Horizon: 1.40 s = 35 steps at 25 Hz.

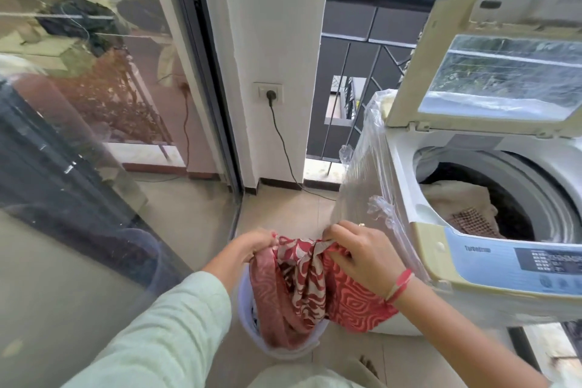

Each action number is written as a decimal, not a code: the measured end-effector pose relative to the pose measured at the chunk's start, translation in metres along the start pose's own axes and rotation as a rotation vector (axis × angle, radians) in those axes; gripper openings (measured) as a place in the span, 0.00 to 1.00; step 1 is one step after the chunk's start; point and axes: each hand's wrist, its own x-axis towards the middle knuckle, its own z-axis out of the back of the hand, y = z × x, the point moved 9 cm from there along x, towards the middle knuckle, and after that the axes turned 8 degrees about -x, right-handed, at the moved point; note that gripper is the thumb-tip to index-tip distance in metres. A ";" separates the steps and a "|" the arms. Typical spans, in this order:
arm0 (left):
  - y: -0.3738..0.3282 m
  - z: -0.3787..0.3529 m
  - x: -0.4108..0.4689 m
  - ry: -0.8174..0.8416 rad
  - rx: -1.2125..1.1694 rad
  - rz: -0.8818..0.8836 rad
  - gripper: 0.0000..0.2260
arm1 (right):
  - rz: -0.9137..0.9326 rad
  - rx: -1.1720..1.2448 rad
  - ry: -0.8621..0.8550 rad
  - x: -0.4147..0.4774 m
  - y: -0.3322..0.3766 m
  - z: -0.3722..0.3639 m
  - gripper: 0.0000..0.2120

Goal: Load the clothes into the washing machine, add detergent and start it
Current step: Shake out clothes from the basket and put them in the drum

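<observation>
Nearest, a red patterned cloth is gripped at its top edge by both hands: the left hand is curled round one bunched corner, the right hand pinches the other. The cloth hangs into a white laundry basket on the floor. Just beyond, to the right, a top-loading washing machine stands with its lid raised; a beige garment already lies in the drum. Loading is judged to be under way. Next, the cloth would need to be lifted clear and carried right, over the drum. No detergent is seen.
</observation>
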 end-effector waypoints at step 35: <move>-0.129 0.142 -0.187 -0.707 0.497 -0.918 0.33 | -0.157 0.107 -0.687 0.162 -0.080 0.195 0.13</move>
